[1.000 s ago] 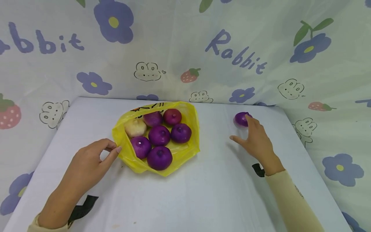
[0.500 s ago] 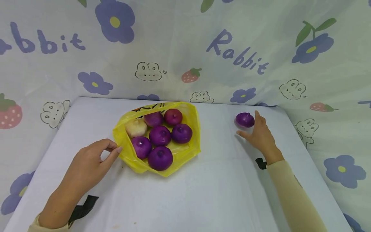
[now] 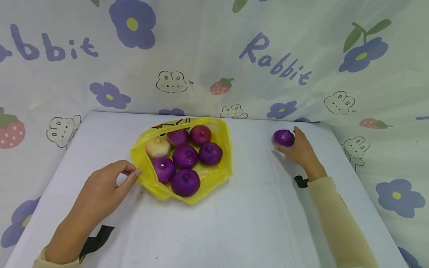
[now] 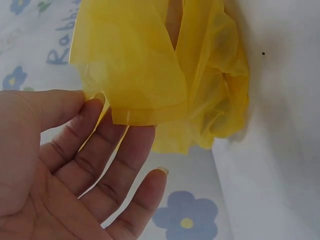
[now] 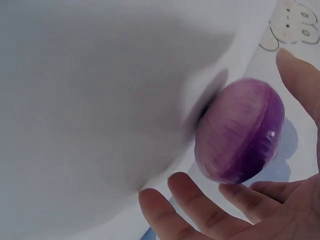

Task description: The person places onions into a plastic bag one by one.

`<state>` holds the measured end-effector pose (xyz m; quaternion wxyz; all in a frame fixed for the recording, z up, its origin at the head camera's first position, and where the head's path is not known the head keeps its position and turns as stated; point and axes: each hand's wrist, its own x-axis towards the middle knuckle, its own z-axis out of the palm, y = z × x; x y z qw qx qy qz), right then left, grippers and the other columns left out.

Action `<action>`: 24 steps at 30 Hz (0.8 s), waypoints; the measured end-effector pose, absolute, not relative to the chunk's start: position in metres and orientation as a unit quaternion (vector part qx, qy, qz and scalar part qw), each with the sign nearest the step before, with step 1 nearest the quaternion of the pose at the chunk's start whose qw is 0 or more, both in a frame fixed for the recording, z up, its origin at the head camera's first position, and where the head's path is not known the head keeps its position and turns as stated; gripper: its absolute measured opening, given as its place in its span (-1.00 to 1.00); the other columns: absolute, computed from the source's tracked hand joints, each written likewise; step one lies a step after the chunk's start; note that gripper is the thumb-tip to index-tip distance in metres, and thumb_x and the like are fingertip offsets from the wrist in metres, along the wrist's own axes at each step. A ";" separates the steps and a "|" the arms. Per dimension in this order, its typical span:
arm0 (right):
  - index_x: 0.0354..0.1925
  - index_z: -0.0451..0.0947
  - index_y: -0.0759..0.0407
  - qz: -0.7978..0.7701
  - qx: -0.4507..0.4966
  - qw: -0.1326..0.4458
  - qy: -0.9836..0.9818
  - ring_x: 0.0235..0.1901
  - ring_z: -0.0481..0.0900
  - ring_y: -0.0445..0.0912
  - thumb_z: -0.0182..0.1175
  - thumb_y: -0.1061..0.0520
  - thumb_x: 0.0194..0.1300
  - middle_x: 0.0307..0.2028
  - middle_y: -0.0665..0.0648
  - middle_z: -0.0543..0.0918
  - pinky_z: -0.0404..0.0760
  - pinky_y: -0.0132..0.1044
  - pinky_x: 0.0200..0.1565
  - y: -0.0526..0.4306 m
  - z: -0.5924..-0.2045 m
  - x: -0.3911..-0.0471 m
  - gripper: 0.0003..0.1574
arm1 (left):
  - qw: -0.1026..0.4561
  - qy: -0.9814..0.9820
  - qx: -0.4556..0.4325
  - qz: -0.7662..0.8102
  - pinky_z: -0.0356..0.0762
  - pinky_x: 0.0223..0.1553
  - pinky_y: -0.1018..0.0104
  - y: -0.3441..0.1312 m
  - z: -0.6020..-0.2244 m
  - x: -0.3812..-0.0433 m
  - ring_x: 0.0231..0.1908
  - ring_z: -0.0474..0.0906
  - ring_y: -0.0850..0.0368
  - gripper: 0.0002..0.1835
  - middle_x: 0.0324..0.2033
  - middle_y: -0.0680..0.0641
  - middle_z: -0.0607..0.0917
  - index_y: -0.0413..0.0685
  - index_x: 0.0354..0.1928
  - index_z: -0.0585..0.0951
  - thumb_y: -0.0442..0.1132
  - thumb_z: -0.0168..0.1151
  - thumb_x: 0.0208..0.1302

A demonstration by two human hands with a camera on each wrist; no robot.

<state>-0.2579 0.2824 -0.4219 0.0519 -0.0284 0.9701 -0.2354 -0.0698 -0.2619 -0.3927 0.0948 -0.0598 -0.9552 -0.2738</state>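
My left hand [image 3: 105,191] pinches the left edge of a yellow plastic bag [image 3: 212,171] between thumb and fingertips; the little finger stays off it in the left wrist view. The bag's mouth is spread wide, showing several purple onions [image 3: 185,182] and a pale one [image 3: 157,147] inside. On the right of the table, a single purple onion [image 5: 242,130] lies between the thumb and fingers of my right hand [image 3: 299,150]. Those fingers [image 5: 197,205] are spread around it; in the right wrist view the thumb stands apart from the onion, and whether a fingertip touches it is unclear.
A white table [image 3: 218,230] carries everything. Behind and beside it hangs a cloth [image 3: 201,44] printed with flowers, rabbits and strawberries. Black straps [image 3: 97,240] show at both wrists.
My right hand has drawn back from over the lone onion to its right side, and its thumb has come nearer the onion. The left hand and bag have stayed put.
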 end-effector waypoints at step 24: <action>0.57 -0.13 0.53 -0.204 -0.017 0.120 0.971 0.43 0.18 0.49 0.40 -0.22 0.34 0.47 0.62 0.16 0.20 0.39 0.38 0.287 -0.415 -0.270 0.35 | 0.090 -0.956 -0.058 -0.273 0.56 -0.28 -0.03 -0.261 -0.391 -0.069 -0.30 0.58 -0.04 -0.89 -0.22 -0.04 0.77 -0.01 -0.15 0.68 -0.15 0.37 0.44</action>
